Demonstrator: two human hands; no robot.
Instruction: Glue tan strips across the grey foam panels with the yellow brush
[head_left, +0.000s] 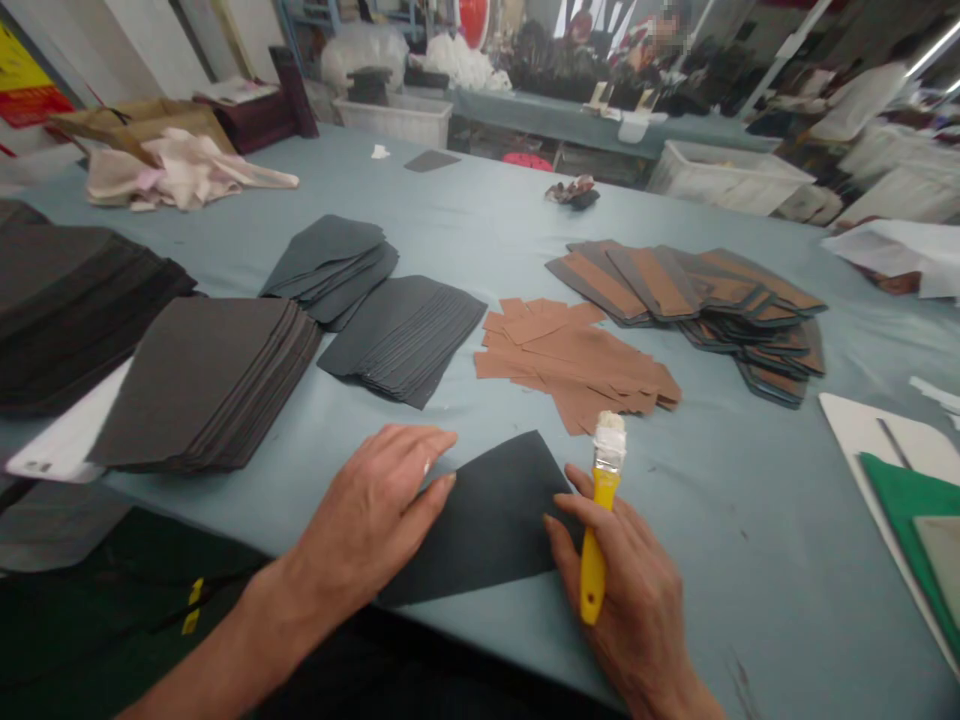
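A dark grey, flat cut piece (pixel 491 520) lies on the table close to its front edge. My left hand (pixel 382 500) rests along the piece's left side, fingers stretched out and thumb at its edge. On the opposite side, my right hand (pixel 622 560) carries a paintbrush (pixel 602 510) with a yellow handle, its whitish bristles pointing away from me. The fingertips of that hand also touch the piece's right edge. Just beyond are loose brown strips (pixel 577 350). Stacked dark grey pieces (pixel 405 335) sit beyond my left hand.
Thicker dark stacks (pixel 202 380) stand at the left, one on a white board (pixel 75 430). Fanned grey pieces with brown strips (pixel 690 290) lie at the far right. A white board with a green sheet (pixel 911 510) is at the right edge. Plastic crates (pixel 727 180) stand beyond the table.
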